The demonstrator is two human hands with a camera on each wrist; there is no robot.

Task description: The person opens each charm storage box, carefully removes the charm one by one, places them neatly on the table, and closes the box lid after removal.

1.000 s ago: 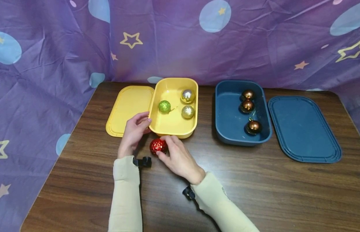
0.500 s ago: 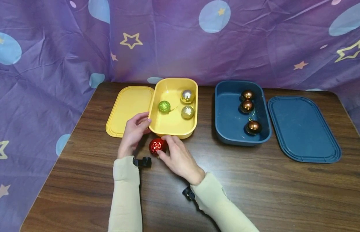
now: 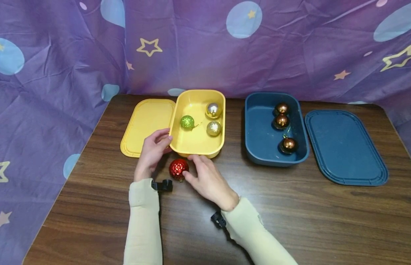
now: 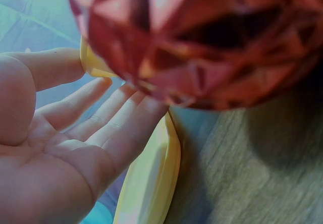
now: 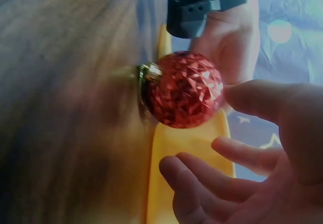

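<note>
On the table in front of the yellow container (image 3: 179,145) lies a red faceted Christmas bauble (image 3: 178,169) with a gold cap, between the two hands. The right hand (image 3: 210,182) is just right of it, its thumb tip right at the bauble and its fingers spread away from it, as the right wrist view shows. The left hand (image 3: 151,152) rests at the container's front left corner, thumb against the wall and fingers fairly straight. A green glitter bauble (image 3: 187,122), a shiny gold bauble (image 3: 213,110) and a pale gold glitter bauble (image 3: 213,128) lie inside the yellow container.
The yellow lid (image 3: 147,127) lies flat left of its container. Right of centre stands a blue container (image 3: 259,147) holding three brown baubles (image 3: 281,121), its blue lid (image 3: 346,147) flat beside it. A purple star-patterned cloth (image 3: 198,55) hangs behind the table.
The right hand has loosened from the red bauble and drawn slightly right. The bauble has shifted a little left, its cap now showing. The left hand has stayed in place.
</note>
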